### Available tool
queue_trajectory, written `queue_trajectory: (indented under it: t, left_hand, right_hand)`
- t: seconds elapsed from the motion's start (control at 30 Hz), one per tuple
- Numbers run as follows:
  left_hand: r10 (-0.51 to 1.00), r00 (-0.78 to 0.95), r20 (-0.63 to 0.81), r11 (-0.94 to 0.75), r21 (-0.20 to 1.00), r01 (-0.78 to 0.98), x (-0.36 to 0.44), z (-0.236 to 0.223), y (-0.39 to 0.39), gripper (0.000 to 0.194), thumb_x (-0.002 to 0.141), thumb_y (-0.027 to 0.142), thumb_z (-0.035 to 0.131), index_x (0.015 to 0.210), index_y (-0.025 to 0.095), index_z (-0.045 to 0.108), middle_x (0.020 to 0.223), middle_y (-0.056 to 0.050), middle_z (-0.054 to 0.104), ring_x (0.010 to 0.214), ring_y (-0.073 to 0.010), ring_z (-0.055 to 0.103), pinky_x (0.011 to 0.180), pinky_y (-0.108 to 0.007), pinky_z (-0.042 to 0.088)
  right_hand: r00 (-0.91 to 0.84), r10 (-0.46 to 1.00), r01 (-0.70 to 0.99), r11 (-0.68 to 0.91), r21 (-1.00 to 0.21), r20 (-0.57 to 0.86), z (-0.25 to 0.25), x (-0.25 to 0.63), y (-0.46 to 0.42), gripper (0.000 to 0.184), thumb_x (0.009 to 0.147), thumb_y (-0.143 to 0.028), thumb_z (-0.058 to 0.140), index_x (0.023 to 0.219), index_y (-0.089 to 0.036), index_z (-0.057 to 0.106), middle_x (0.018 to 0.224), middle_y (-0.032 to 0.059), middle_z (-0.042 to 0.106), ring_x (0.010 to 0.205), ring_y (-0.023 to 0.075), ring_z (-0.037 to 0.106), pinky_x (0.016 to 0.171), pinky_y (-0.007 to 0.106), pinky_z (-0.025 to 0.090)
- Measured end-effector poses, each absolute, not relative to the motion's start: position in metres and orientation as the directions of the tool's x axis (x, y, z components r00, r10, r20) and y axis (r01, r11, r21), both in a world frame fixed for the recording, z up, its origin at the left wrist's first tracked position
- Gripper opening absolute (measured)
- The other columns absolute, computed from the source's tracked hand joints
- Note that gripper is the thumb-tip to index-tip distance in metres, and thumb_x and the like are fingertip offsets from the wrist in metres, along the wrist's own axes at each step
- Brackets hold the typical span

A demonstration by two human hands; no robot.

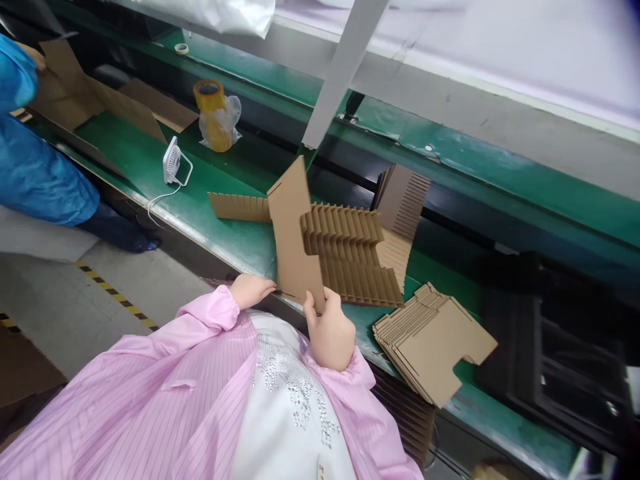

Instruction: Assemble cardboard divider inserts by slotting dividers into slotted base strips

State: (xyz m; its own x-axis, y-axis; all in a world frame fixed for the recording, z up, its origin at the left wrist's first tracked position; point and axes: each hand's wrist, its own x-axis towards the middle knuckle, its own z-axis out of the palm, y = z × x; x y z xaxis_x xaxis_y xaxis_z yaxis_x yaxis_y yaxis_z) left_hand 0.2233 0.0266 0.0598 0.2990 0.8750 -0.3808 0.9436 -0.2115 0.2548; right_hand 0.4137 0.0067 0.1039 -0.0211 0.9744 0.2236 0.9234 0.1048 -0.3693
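Observation:
My right hand (pixel 331 328) pinches the lower right corner of a notched cardboard divider (pixel 290 230), thumb on its near face. The divider stands tilted above the bench edge. At its lower left corner is my left hand (pixel 251 291), fingers together and closed on the edge; the fingertips are partly hidden. Behind the panel lies an assembled cardboard grid (pixel 350 257) of close, parallel strips. A slotted cardboard strip (pixel 239 206) sticks out to the left of the panel. Right of my right hand lies a stack of notched cardboard dividers (pixel 440 340).
More slotted cardboard sheets (pixel 407 200) lean behind the grid. On the green bench (pixel 230 240) stand a small white fan (pixel 173 162) and yellow tape rolls (pixel 214 117). Black trays (pixel 560 353) are at right. A co-worker in a blue sleeve (pixel 40 170) stands at left by an open carton (pixel 75 93).

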Motion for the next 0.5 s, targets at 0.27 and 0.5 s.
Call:
queue_trajectory:
  t: [0.27,0.5]
  left_hand:
    - [0.875,0.294,-0.383,-0.206,0.254,0.945,0.224,0.066,0.027,0.038,0.098,0.039,0.034,0.110,0.026,0.068,0.100,-0.006,0.074,0.089,-0.0234,0.069,0.071,-0.030,0.049]
    - [0.873,0.287,-0.393,-0.198,0.253,0.947,0.223,0.064,0.029,0.040,0.098,0.040,0.032,0.112,0.026,0.067,0.098,-0.008,0.074,0.088,-0.0256,0.069,0.071,-0.032,0.050]
  right_hand:
    - [-0.275,0.961,0.961,0.275,-0.041,0.001,0.100,0.377,0.010,0.051,0.091,-0.029,0.049,0.142,-0.023,0.044,0.062,-0.0009,0.065,0.042,0.0100,0.053,0.043,0.025,0.013]
    - [-0.303,0.953,0.953,0.302,0.032,0.024,0.081,0.378,0.009,0.052,0.094,-0.029,0.040,0.144,-0.018,0.040,0.051,-0.0013,0.056,0.042,0.0107,0.050,0.045,0.023,0.019]
